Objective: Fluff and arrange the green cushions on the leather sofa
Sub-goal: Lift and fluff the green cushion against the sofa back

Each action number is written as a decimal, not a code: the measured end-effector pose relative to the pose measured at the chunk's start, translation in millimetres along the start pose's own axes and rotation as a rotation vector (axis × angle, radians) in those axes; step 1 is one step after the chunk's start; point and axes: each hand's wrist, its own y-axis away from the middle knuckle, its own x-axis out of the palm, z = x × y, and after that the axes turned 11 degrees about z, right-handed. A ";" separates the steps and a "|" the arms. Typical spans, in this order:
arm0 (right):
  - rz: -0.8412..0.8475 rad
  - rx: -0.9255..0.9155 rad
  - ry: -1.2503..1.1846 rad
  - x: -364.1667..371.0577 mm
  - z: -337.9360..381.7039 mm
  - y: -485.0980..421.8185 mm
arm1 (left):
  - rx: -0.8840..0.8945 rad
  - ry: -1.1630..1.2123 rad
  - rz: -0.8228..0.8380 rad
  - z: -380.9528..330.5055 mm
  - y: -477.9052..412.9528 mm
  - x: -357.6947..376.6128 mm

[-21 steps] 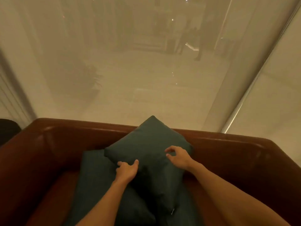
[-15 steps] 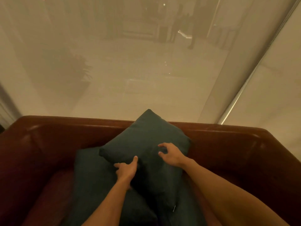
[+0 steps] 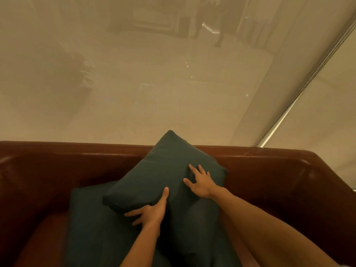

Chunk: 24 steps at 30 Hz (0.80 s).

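Note:
A dark green cushion point(image 3: 154, 176) stands tilted on one corner against the back of the brown leather sofa point(image 3: 57, 162). My left hand point(image 3: 152, 211) grips its lower left edge, thumb on the front face and fingers underneath. On the cushion's right side my right hand point(image 3: 200, 183) lies flat with fingers spread. A second green cushion point(image 3: 92, 228) lies below and to the left, partly covered by the first one and by my arms.
The sofa's backrest runs across the view and its right arm point(image 3: 317, 185) curves toward me. Behind the sofa hangs a sheer beige blind point(image 3: 134, 83) with a bead chain point(image 3: 308, 79) at the right.
My left hand has slid under the cushion's lower edge and taken hold of it. The right hand has spread flatter on the cushion. The view has shifted slightly left.

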 end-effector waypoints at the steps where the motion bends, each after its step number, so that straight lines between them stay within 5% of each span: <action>1: 0.002 0.004 -0.005 -5.2 0.8 -4.6 | -0.005 -0.019 -0.022 -2.0 -3.1 0.6; 24: 0.101 -0.005 -0.277 -100.1 -38.5 -134.7 | -0.086 -0.052 -0.293 -0.5 -53.6 18.5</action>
